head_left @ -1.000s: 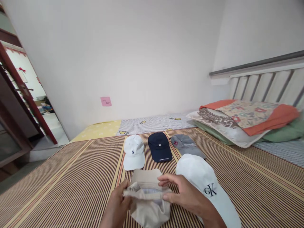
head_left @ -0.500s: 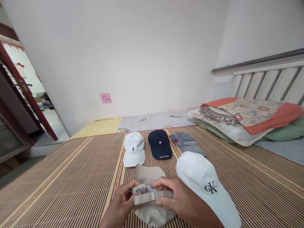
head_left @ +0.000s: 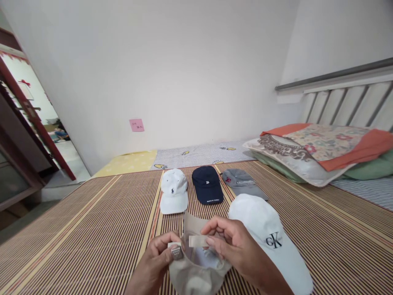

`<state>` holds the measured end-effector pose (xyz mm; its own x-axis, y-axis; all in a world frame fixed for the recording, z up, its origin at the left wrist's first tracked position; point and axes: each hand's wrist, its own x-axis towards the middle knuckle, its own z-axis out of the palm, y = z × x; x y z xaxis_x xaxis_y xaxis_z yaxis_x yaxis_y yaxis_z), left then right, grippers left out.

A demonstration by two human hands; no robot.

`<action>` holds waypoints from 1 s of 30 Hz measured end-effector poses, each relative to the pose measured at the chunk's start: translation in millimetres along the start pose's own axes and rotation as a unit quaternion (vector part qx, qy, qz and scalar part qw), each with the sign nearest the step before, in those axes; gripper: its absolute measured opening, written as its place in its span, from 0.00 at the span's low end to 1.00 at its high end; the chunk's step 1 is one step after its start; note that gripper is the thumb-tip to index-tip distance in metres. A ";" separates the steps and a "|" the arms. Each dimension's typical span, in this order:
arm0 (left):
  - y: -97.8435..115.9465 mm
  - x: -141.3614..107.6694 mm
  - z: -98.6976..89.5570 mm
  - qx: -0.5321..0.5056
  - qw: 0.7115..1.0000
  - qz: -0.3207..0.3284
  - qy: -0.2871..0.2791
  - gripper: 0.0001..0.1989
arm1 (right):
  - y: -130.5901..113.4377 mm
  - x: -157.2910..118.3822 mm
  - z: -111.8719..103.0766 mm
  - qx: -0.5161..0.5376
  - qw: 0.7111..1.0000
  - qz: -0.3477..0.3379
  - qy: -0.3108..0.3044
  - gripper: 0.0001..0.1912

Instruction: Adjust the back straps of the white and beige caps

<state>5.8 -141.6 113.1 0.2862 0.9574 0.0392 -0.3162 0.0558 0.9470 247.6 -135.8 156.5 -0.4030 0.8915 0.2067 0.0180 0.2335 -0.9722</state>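
Beige baseball cap (head_left: 199,278) at near edge of striped mat (head_left: 92,229), brim toward far edge; left hand (head_left: 158,256) pinches the cap's back beside the metal buckle (head_left: 177,252), right hand (head_left: 229,241) pinches the loose strap (head_left: 198,241) between thumb and fingers, strap end apart from buckle. White cap with black CK lettering (head_left: 267,229) lies just beside the right hand, toward the mat's right edge. Nearer the far edge, left to right: white cap with small dark logo (head_left: 174,188), navy cap (head_left: 207,184), gray cap (head_left: 242,182).
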 end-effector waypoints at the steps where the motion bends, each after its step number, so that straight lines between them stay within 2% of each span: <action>1: 0.1 0.5 0.9 -0.016 1.000 0.003 -0.006 0.17 | 1.0 0.2 1.0 -0.009 1.000 0.000 0.004 0.07; 8: -2.8 5.3 7.0 -0.042 0.998 0.028 -0.029 0.16 | -0.3 2.5 8.6 -0.066 0.997 -0.007 0.037 0.05; 11: -5.4 5.4 8.4 -0.054 0.998 0.010 -0.026 0.15 | -1.9 4.7 10.4 -0.068 0.997 -0.016 0.045 0.05; 21: -5.1 6.0 16.4 -0.050 0.999 -0.017 -0.007 0.18 | -5.9 3.8 11.5 -0.092 0.995 -0.027 0.039 0.02; 30: -6.1 7.1 16.5 -0.049 0.999 -0.004 -0.011 0.17 | -9.9 4.1 10.6 -0.103 0.994 -0.015 0.032 0.04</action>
<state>24.7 -139.9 112.9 0.3085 0.9504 0.0401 -0.4002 0.0915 0.9118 236.0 -138.6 165.9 -0.3470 0.9045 0.2480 0.1970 0.3288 -0.9236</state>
